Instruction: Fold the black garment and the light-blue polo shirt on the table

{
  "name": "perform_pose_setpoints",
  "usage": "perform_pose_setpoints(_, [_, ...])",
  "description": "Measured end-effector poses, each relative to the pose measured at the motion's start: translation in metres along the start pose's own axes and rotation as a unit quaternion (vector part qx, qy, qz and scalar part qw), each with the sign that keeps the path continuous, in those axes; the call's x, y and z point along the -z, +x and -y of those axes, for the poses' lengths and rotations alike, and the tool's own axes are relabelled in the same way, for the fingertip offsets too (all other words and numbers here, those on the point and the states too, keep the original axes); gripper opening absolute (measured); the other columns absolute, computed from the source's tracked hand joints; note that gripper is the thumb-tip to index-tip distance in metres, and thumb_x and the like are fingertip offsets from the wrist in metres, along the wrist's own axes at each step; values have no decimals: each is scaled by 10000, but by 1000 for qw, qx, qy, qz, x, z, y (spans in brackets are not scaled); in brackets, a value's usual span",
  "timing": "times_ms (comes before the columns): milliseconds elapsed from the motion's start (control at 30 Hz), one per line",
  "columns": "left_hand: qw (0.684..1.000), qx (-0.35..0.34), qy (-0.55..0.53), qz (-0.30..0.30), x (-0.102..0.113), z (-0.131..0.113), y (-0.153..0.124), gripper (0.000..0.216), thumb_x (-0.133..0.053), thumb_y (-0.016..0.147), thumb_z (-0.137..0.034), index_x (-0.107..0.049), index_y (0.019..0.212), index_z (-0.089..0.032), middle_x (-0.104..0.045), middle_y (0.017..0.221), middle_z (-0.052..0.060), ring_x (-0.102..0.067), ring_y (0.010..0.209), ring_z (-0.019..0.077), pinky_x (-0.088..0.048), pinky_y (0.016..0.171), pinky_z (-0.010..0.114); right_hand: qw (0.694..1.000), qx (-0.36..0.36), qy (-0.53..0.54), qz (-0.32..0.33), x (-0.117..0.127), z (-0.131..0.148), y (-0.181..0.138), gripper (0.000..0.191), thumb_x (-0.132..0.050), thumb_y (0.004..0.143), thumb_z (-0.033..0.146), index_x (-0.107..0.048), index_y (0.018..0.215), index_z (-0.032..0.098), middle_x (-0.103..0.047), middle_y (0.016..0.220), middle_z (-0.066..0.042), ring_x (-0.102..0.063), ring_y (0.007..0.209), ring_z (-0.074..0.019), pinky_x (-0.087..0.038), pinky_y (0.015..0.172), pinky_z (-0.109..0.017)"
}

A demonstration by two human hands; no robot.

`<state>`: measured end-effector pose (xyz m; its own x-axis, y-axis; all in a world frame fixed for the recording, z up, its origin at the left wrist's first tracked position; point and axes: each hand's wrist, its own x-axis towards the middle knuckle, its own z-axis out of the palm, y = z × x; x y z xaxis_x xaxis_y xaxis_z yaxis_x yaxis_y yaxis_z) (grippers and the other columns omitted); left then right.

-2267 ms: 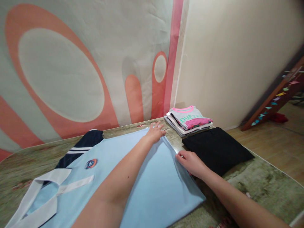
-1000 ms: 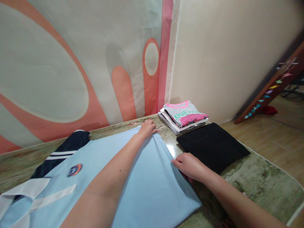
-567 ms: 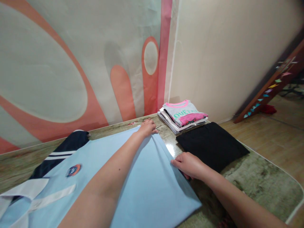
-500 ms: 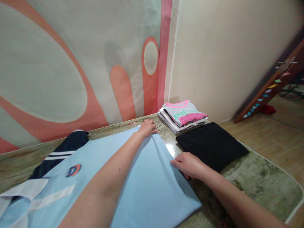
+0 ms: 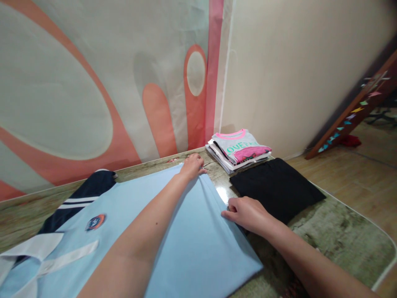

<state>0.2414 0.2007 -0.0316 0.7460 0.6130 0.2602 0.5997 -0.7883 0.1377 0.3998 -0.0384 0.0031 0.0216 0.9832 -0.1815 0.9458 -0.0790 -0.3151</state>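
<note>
Fingers of the left hand bent, held close, down at the far end of the hem; pinching or only pressing, cannot tell. Right hand: thumb at the hem partway along, forefinger curled beside it, hold on the cloth unclear. The light-blue polo shirt lies spread on the mottled table, white collar to the left, hem to the right, navy sleeve out on the far side. Likely trouble: slanting creases run from the left hand towards the right; uneven pull between the hands could deepen them. The left forearm crosses the shirt body; if its weight rests there, it could drag the cloth askew. Far table edge close behind the left hand, mural wall beyond: little reach that way. Folded black garment just beside the right hand; a wide sweep could nudge it, or the clothes stack farther back. More room rightward, where tabletop shows beyond the right forearm to the pale-trimmed edge.
</note>
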Motion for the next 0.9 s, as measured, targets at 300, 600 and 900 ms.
perform_pose_setpoints(300, [999,1,-54,7,-3,-6,-11,151,-592,871,-330,-645,919,-197,-575,937,53,-563,857,196,-445,737,291,989,90,101,-56,-9,0,1,141,-636,802,263,-630,942,277,-597,770,44,-526,671,-116,-289,610,-220])
perform_pose_setpoints(600, [995,-37,-61,74,10,8,3,192,-575,728,-66,-698,827,-176,-625,816,34,-589,780,167,-440,710,250,989,89,106,-47,-10,-2,2,146,-631,807,264,-634,953,274,-591,744,46,-533,669,-118,-292,605,-223])
perform_pose_setpoints(900, [998,-28,-22,61,10,-2,2,188,-546,781,-116,-681,876,-207,-654,905,48,-606,887,207,-435,722,271,989,93,101,-53,-12,-4,3,148,-646,803,270,-631,950,280,-593,741,50,-539,669,-119,-291,599,-222])
